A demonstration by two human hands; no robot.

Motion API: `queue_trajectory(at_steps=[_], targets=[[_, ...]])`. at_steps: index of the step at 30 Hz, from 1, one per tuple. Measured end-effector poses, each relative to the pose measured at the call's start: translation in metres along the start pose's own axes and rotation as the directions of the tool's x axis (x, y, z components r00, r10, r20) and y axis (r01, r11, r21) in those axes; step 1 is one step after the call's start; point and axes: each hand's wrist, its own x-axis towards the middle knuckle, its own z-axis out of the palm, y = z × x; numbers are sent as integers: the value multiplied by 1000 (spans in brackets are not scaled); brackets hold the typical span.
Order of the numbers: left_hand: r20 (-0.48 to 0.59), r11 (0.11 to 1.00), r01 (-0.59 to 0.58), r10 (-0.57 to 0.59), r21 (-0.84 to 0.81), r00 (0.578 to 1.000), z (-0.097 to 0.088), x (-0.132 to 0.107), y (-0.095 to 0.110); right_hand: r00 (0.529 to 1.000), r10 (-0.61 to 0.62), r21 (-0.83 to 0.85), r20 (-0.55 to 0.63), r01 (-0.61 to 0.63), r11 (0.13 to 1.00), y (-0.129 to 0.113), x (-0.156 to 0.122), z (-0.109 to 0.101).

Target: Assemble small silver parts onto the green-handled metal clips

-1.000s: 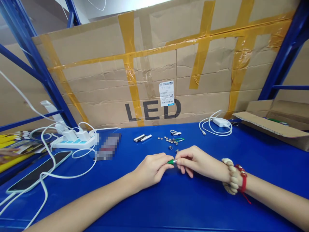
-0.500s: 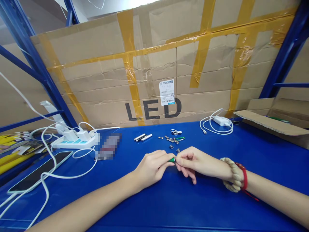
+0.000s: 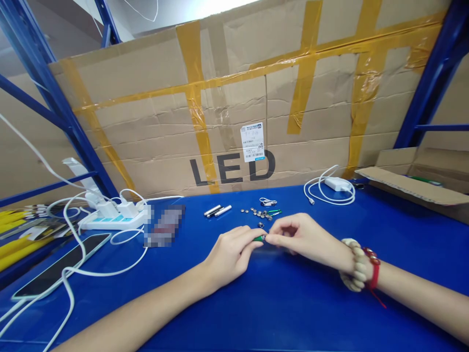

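My left hand (image 3: 230, 252) is closed around a small green cylindrical piece (image 3: 260, 238), with only its tip showing past the fingers. My right hand (image 3: 298, 237) pinches at that tip with thumb and forefinger; what it holds there is too small to name. Both hands rest on the blue table (image 3: 256, 303) at its middle. Just beyond the fingertips lie several small round silver button cells (image 3: 255, 211), a second green piece (image 3: 273, 212), a small white clip (image 3: 267, 201) and three silver metal tubes (image 3: 217, 210).
A white power strip (image 3: 110, 220) with plugged chargers and looping white cables sits at the left, beside a phone (image 3: 58, 266). A white charger with coiled cable (image 3: 333, 186) lies at the back right. An open cardboard box (image 3: 417, 188) stands at the right. A taped cardboard wall marked LED closes the back.
Both hands have shifted slightly away from me toward the small parts. The right hand's lower fingers, stretched out before, have curled in, and its pinch stays on the green piece's tip.
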Motion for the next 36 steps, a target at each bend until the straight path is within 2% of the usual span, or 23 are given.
queue_trajectory(at_steps=[2, 4, 8, 11, 14, 18, 26, 32, 36], targets=[[-15, 999, 39, -39, -10, 999, 1, 1, 1, 979, -146, -119, -143, 129, 984, -2, -1, -1], [-17, 997, 65, -66, -33, 998, 1, 2, 2, 936, -293, -195, -193, 256, 947, -2, -1, -2], [-2, 995, 85, -85, -55, 996, 1, 2, 3, 844, -500, -329, -194, 424, 844, 1, -2, -4], [7, 994, 101, -101, -39, 995, 2, 1, 3, 792, -591, -460, -150, 473, 751, 3, -4, -7], [40, 993, 121, -120, -11, 992, 3, 1, 2, 770, -632, -560, -92, 484, 672, 4, -6, -9], [123, 990, 126, -117, -67, 986, 3, 1, 1, 776, -626, -600, -68, 469, 647, 6, -7, -7], [203, 969, 195, -162, -154, 966, 2, 3, 0, 836, -526, -519, -154, 385, 763, 9, -9, 4], [208, 971, 177, -142, -158, 968, 1, 1, 0, 877, -469, -509, -108, 356, 784, 9, -9, 2], [190, 974, 176, -147, -145, 971, 1, 0, 0, 896, -426, -487, -120, 321, 812, 9, -8, 2]])
